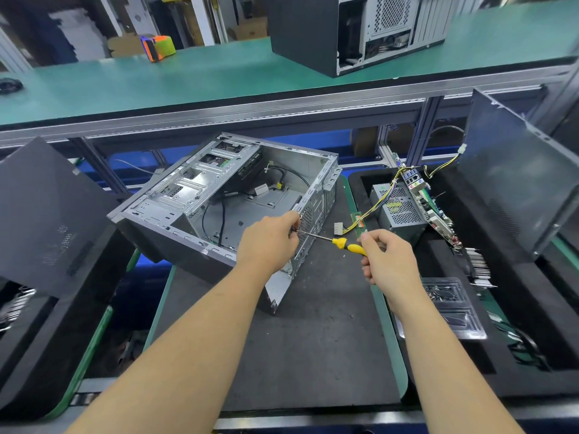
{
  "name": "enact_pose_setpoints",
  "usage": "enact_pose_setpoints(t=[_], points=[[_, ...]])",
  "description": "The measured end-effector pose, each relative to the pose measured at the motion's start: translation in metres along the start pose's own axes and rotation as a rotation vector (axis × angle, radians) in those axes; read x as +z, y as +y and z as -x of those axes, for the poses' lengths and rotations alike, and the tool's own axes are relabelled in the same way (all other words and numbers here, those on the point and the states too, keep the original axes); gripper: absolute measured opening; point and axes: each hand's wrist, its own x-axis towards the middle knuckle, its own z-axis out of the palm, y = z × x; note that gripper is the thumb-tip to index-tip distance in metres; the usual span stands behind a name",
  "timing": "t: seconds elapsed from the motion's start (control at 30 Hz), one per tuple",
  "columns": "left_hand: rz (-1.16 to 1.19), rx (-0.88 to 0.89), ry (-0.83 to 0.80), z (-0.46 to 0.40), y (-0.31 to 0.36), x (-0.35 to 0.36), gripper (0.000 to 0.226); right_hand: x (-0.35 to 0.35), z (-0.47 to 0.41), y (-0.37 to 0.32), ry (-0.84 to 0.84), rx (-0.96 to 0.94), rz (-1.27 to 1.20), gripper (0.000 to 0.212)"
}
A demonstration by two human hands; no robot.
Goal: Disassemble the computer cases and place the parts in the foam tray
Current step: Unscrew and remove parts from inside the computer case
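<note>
**Both hands on a screwdriver at the rear of an opened computer case**

The grip of the right hand (388, 258) is curled round the yellow handle of a screwdriver (332, 241), and the left hand (269, 242) pinches the metal shaft near its tip, where the tip meets the perforated rear panel of the open computer case (225, 198). The case lies on its side on a dark mat (313, 339) on the tabletop, its open face up, with black cables loose inside and the metal drive cage at the end far from the hands.

Just right of the case sits a black foam tray (517, 355). In the tray's far compartment a grey power supply (401, 211) rests with yellow and black wires running from it; a white connector on those wires lies between the case and the tray. A motherboard (435, 211) stands on edge against the right side of the power supply. A finned heatsink (479, 267) lies nearer the person than the motherboard, and a clear plastic box (451, 308) with small parts sits on the tray under the right forearm. A dark side panel (517, 183) leans upright at the tray's right edge.

Left of the case another dark panel (50, 214) leans tilted. Beyond the case, on a raised green shelf (188, 79), stand a second computer case (357, 29) and an orange and green tape dispenser (159, 47).
</note>
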Motion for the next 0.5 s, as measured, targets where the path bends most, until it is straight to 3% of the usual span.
enact_pose_setpoints(t=[0.17, 0.4, 0.5], points=[[-0.024, 0.010, 0.008, 0.001, 0.001, 0.000, 0.005, -0.008, -0.007, 0.004, 0.142, 0.032, -0.055, 0.021], [-0.143, -0.003, -0.018, 0.003, 0.004, -0.003, 0.009, -0.008, -0.011, 0.020, 0.172, 0.053, -0.044, 0.022], [-0.238, 0.120, 0.052, 0.005, 0.008, -0.004, 0.004, -0.013, -0.014, 0.024, 0.223, 0.051, -0.043, 0.022]])
